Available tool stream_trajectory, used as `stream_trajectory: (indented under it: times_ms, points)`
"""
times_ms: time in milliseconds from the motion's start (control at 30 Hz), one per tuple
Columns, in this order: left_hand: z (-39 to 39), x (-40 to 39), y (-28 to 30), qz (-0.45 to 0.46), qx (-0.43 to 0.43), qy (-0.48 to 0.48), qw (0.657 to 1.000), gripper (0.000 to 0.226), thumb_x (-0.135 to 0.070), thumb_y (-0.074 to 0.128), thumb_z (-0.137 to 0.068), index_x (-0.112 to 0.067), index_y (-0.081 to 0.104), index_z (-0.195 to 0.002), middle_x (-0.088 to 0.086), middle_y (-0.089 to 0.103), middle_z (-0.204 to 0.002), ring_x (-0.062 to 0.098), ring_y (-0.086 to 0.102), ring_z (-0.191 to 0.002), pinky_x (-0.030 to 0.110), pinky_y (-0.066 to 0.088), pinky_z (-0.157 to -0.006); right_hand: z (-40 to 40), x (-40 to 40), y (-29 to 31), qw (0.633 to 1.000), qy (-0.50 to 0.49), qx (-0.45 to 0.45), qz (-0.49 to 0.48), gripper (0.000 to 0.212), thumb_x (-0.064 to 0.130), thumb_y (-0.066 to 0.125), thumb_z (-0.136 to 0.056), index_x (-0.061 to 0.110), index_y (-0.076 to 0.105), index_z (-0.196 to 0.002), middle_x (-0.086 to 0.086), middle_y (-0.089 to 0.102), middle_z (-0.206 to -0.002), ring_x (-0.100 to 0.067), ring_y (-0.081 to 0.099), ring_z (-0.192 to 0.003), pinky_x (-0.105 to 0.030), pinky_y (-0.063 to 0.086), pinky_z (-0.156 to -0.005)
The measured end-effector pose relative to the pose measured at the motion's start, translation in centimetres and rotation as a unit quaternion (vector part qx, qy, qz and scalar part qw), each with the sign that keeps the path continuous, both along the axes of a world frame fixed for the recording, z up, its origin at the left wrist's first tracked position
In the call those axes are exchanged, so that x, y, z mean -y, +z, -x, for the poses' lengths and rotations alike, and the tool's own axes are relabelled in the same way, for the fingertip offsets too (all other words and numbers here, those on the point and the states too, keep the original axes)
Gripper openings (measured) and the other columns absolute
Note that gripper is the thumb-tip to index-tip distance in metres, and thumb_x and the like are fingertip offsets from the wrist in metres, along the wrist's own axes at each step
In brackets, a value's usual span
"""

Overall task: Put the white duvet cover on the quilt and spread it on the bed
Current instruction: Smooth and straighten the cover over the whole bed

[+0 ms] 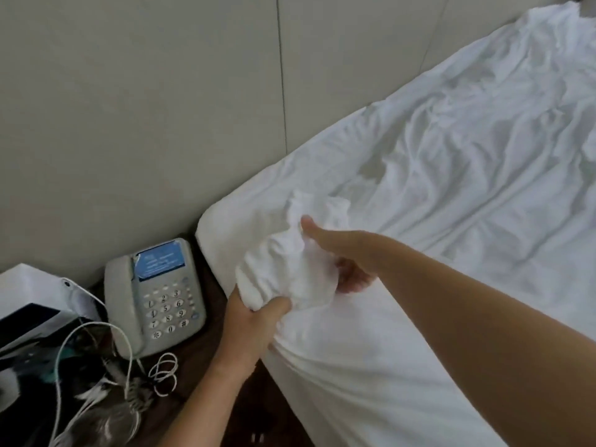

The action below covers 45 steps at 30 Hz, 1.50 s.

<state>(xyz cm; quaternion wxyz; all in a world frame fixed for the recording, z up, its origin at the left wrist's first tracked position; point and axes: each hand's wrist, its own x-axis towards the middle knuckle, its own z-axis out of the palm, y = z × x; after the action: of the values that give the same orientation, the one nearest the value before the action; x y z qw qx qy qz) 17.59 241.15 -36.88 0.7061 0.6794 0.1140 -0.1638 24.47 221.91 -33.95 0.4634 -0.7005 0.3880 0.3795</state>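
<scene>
I have a bunched corner of the white cotton duvet cover (290,269) gathered between both hands, right at the near-left corner of the bed (322,398), where the mattress meets the padded beige headboard wall (145,108). My left hand (254,324) comes up from below at the bed's left edge, fingers and thumb curled tight round the lower part of the wad. My right hand (342,262) reaches in from the right across the bed, thumb stretched out along the top of the bunch and the other fingers curled under it, so the fabric is pinched from that side too. The rest of the white duvet cover lies rumpled and creased over the bed, running from the held corner toward the far right corner, its upper edge along the headboard wall. I cannot tell the quilt apart from the cover; everything on the bed is the same white cloth.

Just beside the bed's left edge stands a dark wooden nightstand (206,375). On it sits a grey corded desk telephone (154,295) with a keypad and a blue label, near the wall. A white coiled cable (164,372) lies in front of the phone, and at the nightstand's left side is a white paper bag (35,285) above a dark jumble that I cannot make out
</scene>
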Motion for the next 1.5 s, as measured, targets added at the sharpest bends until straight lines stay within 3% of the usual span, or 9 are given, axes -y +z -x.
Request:
stream_trajectory:
  times_ms: [100,167,267,467,833,900,1067,1267,1500]
  points:
    - [-2.8,-3.2,-1.9,0.068,-0.128,0.104,0.984,0.042,-0.007,0.076,-0.073,-0.017,0.072,-0.114,0.010,0.077,-0.109,0.031,0.072,-0.104,0.047,0.055,-0.093,-1.3,-1.6,-3.7,0.948,0.146,0.116,0.260,0.088,0.092,0.036,-0.079,0.011,0.065,-0.101,-0.005,0.067,-0.090,-0.027,0.067,-0.088,-0.033,0.051,-0.075]
    - [-4.2,-3.8,-2.3,0.076,-0.127,0.089,0.985,0.055,-0.021,0.082,-0.063,-0.016,0.071,-0.116,0.011,0.076,-0.110,0.030,0.073,-0.101,0.048,0.055,-0.094,-1.5,-1.4,-6.0,0.792,0.328,0.288,0.427,0.077,0.082,0.039,-0.083,0.019,0.055,-0.123,-0.008,0.058,-0.123,-0.033,0.054,-0.119,-0.044,0.042,-0.100]
    - [-5.3,-2.8,-2.3,0.069,-0.138,0.008,0.988,0.040,-0.040,0.085,-0.076,-0.022,0.074,-0.109,-0.002,0.079,-0.101,0.016,0.075,-0.093,0.038,0.057,-0.085,-2.7,0.6,-7.2,0.732,0.488,0.331,0.341,0.091,0.083,0.030,-0.081,0.028,0.026,-0.153,-0.004,0.031,-0.159,-0.033,0.022,-0.150,-0.058,0.009,-0.121]
    - [-5.4,-4.3,-4.6,-0.119,-0.186,-0.123,0.967,0.049,0.009,0.078,-0.064,-0.023,0.072,-0.102,-0.004,0.078,-0.087,0.018,0.072,-0.091,0.025,0.053,-0.068,-2.6,6.4,-5.3,0.664,0.622,0.252,0.329,0.130,0.104,0.048,-0.049,0.022,0.032,-0.149,0.008,0.054,-0.141,-0.016,0.051,-0.129,-0.036,0.024,-0.119]
    - [1.6,-3.5,-6.5,-0.019,-0.087,0.293,0.952,0.016,-0.028,0.066,-0.097,-0.019,0.068,-0.083,-0.003,0.068,-0.076,0.019,0.061,-0.080,0.035,0.048,-0.071,3.1,-4.7,-3.6,0.740,0.392,0.375,0.397,0.056,0.031,0.059,-0.067,0.010,0.047,-0.117,-0.012,0.048,-0.116,-0.034,0.050,-0.106,-0.050,0.050,-0.092]
    - [2.1,-3.6,-6.0,0.173,-0.153,0.322,0.918,0.021,-0.030,0.060,-0.100,-0.013,0.072,-0.102,0.011,0.075,-0.101,0.029,0.068,-0.099,0.044,0.054,-0.086,7.0,-8.4,-2.1,0.784,0.304,0.423,0.338,0.041,0.055,0.050,-0.083,0.018,0.046,-0.101,-0.001,0.050,-0.092,-0.025,0.053,-0.082,-0.041,0.052,-0.070]
    - [5.7,-2.2,-4.6,0.498,-0.285,0.266,0.775,0.054,-0.041,0.047,-0.097,-0.003,0.067,-0.131,0.022,0.066,-0.129,0.042,0.064,-0.119,0.053,0.050,-0.102,13.5,-10.1,-1.8,0.847,0.334,0.305,0.280,0.098,0.097,0.032,-0.063,0.027,0.035,-0.131,0.007,0.054,-0.116,-0.019,0.060,-0.108,-0.036,0.051,-0.090]
    - [10.3,1.7,-4.5,0.273,-0.154,0.339,0.887,0.023,-0.030,0.055,-0.098,-0.007,0.059,-0.100,0.028,0.068,-0.115,0.036,0.070,-0.104,0.048,0.057,-0.087,15.9,-6.7,-5.6,0.906,0.211,0.340,0.140,0.035,0.035,0.071,-0.089,0.030,0.037,-0.083,0.011,0.052,-0.065,-0.009,0.061,-0.069,-0.023,0.036,-0.056]
    - [10.7,-0.2,-1.4,0.374,-0.086,0.308,0.870,0.031,-0.015,0.047,-0.100,-0.019,0.065,-0.076,0.006,0.073,-0.092,0.020,0.071,-0.087,0.038,0.055,-0.083,13.4,-3.4,-2.2,0.850,0.168,0.497,0.038,0.043,0.067,0.054,-0.091,0.025,0.059,-0.100,0.014,0.060,-0.096,-0.008,0.058,-0.093,-0.029,0.049,-0.083]
